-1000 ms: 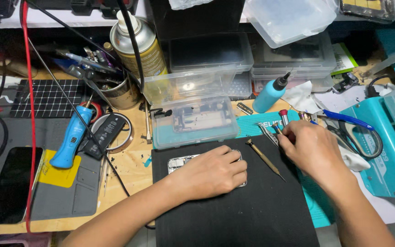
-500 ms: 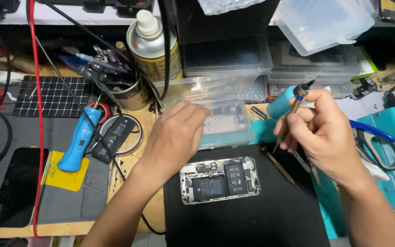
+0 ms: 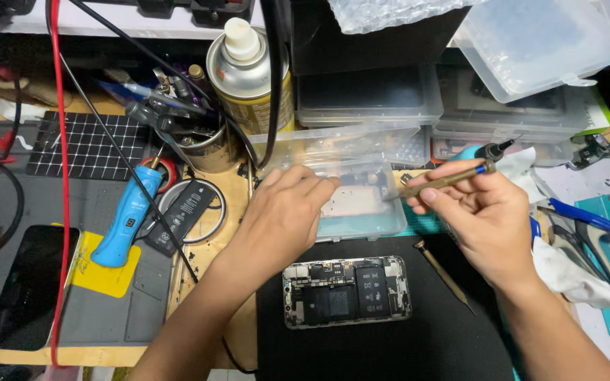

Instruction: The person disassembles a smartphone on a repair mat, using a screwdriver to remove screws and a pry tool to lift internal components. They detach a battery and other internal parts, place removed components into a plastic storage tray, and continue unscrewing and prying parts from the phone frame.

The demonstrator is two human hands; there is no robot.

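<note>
At frame centre, my left hand (image 3: pixel 287 212) rests open-fingered on the clear parts box (image 3: pixel 361 204), nearer than my right hand (image 3: pixel 485 212) pinching the screwdriver (image 3: pixel 446 180), shaft pointing left toward it.

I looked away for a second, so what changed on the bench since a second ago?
The left hand lifted off the opened phone and moved up to the clear parts box. The right hand picked up a brass-handled screwdriver. The phone stays on the black mat.

left hand (image 3: pixel 284 212): bare, no glove or ring | right hand (image 3: pixel 485 215): bare | forearms: sleeveless, no watch
</note>
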